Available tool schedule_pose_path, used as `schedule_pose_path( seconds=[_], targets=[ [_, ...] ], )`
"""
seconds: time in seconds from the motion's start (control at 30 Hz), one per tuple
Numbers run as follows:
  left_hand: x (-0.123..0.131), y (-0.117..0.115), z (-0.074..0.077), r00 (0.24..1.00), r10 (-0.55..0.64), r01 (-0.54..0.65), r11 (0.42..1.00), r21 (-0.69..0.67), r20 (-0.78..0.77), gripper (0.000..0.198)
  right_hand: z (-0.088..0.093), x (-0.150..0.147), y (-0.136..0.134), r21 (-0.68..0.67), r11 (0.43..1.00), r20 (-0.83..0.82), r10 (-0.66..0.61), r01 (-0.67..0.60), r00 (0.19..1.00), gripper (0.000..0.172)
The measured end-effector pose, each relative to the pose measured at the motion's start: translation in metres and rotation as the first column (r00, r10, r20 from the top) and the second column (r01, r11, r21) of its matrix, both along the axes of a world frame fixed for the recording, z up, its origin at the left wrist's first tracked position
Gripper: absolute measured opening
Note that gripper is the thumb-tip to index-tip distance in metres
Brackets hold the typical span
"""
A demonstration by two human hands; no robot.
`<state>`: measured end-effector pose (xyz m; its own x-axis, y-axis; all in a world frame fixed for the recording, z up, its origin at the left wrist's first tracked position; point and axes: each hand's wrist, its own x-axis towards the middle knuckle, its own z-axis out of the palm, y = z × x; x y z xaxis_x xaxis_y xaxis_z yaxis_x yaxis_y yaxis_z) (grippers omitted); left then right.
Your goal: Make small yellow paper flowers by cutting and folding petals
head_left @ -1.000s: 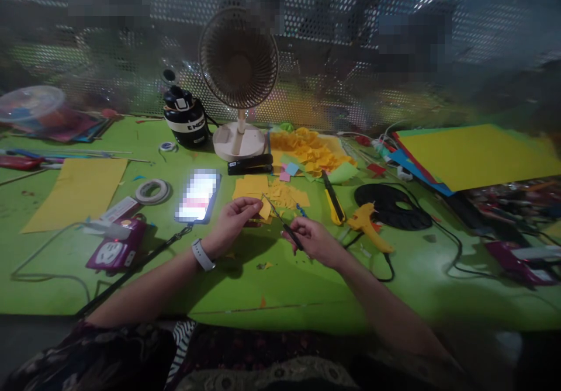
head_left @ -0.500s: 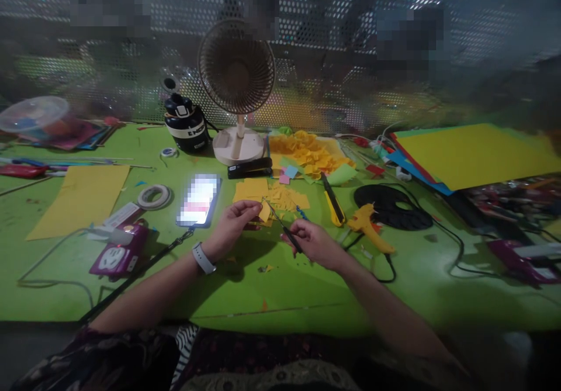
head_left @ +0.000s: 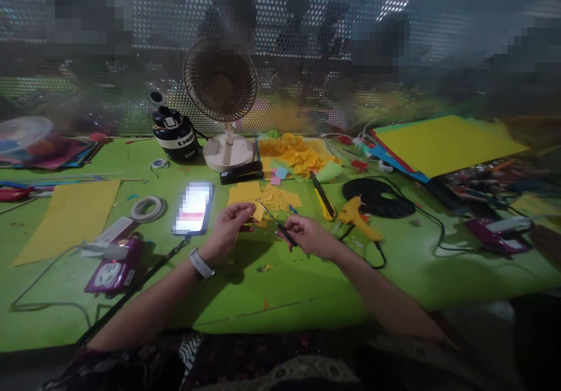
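Note:
My left hand (head_left: pixel 228 227), with a pale watch on the wrist, pinches a small orange-yellow paper piece (head_left: pixel 259 212). In my right hand (head_left: pixel 307 236) are scissors (head_left: pixel 280 227) with dark handles, their blades pointing up and left to the paper's edge. Just beyond both hands lie small yellow paper scraps (head_left: pixel 280 197) and a stack of yellow paper squares (head_left: pixel 243 193). Behind these, a heap of crumpled yellow-orange paper pieces (head_left: pixel 300 154) rests on a sheet.
A phone (head_left: pixel 193 208), tape roll (head_left: pixel 148 208) and purple power socket (head_left: pixel 114 267) lie left. A stapler (head_left: pixel 241 172), fan (head_left: pixel 221 81) and black bottle (head_left: pixel 176 137) stand behind. To the right are a cutter (head_left: pixel 323 197), glue gun (head_left: pixel 360 218) and black palette (head_left: pixel 379 197).
The whole view has shifted, so table objects appear farther left and slightly lower. Both hands keep their grips on the paper and the scissors.

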<state>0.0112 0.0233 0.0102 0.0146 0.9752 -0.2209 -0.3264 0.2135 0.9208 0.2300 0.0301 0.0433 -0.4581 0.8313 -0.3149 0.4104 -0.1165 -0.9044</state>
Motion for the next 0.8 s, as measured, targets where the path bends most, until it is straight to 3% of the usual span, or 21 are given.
schedule_pose_path(
  seconds=[0.23,0.37,0.5,0.8],
  targets=[
    [0.002,-0.002,0.001,0.998,0.039,-0.039,0.999,-0.009,0.057,0.038,0.003,0.006,0.005,0.000,0.998,-0.069,-0.068,0.069,0.995,0.048],
    [0.005,-0.005,0.003,0.988,0.044,-0.037,0.998,-0.050,0.151,0.045,0.001,0.000,0.002,-0.058,0.998,-0.097,-0.028,0.022,0.995,0.049],
    [0.008,-0.009,0.006,0.983,0.041,-0.025,0.996,-0.089,0.178,0.040,-0.003,-0.008,0.000,-0.066,0.998,-0.094,-0.023,0.017,0.995,0.049],
    [0.009,-0.010,0.000,0.976,-0.100,0.129,0.981,-0.144,0.192,0.031,-0.011,-0.003,0.004,-0.099,0.994,-0.102,0.023,-0.034,0.994,0.052]
  ],
)
